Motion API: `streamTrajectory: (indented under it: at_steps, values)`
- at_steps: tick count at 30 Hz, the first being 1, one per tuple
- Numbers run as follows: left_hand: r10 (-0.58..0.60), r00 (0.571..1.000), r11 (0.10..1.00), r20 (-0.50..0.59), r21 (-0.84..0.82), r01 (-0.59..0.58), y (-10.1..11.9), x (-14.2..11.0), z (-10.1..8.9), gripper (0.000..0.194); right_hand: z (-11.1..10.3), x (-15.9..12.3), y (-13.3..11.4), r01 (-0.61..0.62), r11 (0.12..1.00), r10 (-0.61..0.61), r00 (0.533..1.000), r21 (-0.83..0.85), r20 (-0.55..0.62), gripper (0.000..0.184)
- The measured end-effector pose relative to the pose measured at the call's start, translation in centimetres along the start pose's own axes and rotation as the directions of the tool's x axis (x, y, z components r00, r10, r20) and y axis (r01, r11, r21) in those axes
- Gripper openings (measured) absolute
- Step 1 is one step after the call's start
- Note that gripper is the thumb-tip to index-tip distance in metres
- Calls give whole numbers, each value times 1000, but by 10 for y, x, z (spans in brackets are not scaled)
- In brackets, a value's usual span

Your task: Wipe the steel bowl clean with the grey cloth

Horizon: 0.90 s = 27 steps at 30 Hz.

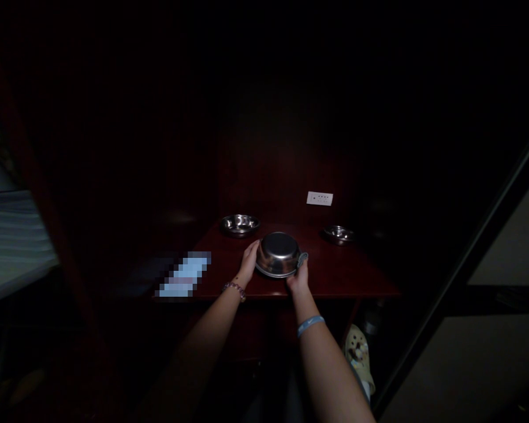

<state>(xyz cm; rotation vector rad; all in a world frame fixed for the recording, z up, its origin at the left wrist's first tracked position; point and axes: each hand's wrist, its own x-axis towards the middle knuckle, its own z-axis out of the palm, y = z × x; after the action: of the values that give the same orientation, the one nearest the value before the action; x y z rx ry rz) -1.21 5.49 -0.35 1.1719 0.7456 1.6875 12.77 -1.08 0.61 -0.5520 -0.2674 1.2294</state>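
Note:
Between my two hands a shiny metal bowl (278, 249) is held upside down, its flat base facing up, over the front of a dark red desk (352, 276). My left hand (248, 262) is closed on the bowl's left side. On the right side, my right hand (300, 277) grips the rim and also has a small grey cloth (302, 258) pressed against the bowl. A wider metal bowl (240, 225) stands upright at the back left of the desk. Another metal bowl (338, 235) sits upright at the back right.
A white power socket (320, 198) is set in the back panel. At the desk's left front lies a pixelated bright shape (185, 275). Below on the right is a pale clog (358, 352) with a leg in it. The surroundings are very dark.

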Motion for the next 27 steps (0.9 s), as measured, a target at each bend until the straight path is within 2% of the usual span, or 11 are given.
streamTrajectory:
  at_steps: [7,14,27]
  values:
    - [13,1000,1000,2,8,-13,0,1,0,39,0,1,-1,-29,999,30,999,12,-36,39]
    - [2,1000,1000,-8,-3,-2,-1,0,0,40,-3,3,1,6,1000,-6,1000,-11,-3,38]
    - [1,1000,1000,10,-1,-1,0,1,0,39,-3,3,1,34,998,-34,999,-50,-15,37]
